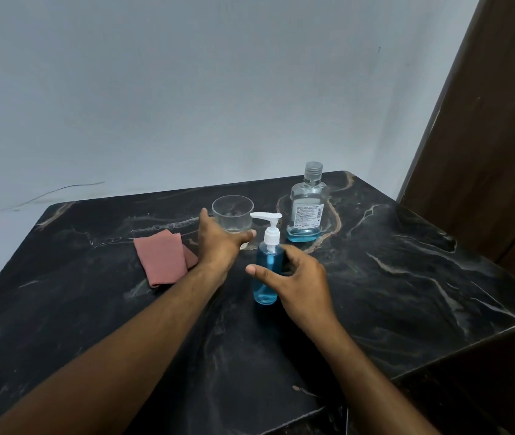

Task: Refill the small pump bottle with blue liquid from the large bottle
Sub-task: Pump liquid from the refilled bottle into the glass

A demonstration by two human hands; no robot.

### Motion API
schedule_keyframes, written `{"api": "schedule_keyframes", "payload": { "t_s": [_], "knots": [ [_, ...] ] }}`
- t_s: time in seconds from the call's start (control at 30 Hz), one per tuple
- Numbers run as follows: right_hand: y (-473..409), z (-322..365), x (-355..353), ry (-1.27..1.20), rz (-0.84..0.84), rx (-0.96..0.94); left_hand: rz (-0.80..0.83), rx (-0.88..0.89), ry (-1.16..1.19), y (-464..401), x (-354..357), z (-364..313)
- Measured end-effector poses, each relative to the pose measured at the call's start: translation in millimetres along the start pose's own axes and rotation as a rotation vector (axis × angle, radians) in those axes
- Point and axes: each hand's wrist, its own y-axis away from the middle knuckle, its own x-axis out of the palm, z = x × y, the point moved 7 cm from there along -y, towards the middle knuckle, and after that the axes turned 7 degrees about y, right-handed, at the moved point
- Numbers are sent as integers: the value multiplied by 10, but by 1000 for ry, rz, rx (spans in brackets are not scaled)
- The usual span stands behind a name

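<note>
The small pump bottle (267, 274) stands upright in the middle of the black marble table (406, 277), nearly full of blue liquid, with its white pump head on. My right hand (297, 281) curls around its right side with thumb and fingers apart; I cannot tell whether it touches the bottle. My left hand (221, 243) is open, fingers spread, just in front of a clear glass (233, 215), holding nothing. The large clear bottle (308, 205) stands capped behind the pump bottle, with a little blue liquid at its bottom.
A folded pink cloth (163, 262) lies left of my left hand. A pale wall runs behind the table. A dark wooden panel (485, 136) rises at the right. The table's right and near edges drop off.
</note>
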Motion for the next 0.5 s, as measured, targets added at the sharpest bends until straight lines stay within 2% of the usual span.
{"api": "schedule_keyframes", "payload": {
  "t_s": [0.3,0.5],
  "knots": [
    [105,-107,-254,-35,-74,30,-108,32,7,-16,-37,-41],
    [152,-45,-340,-84,-62,11,33,182,46,371,-219,-220]
  ]
}}
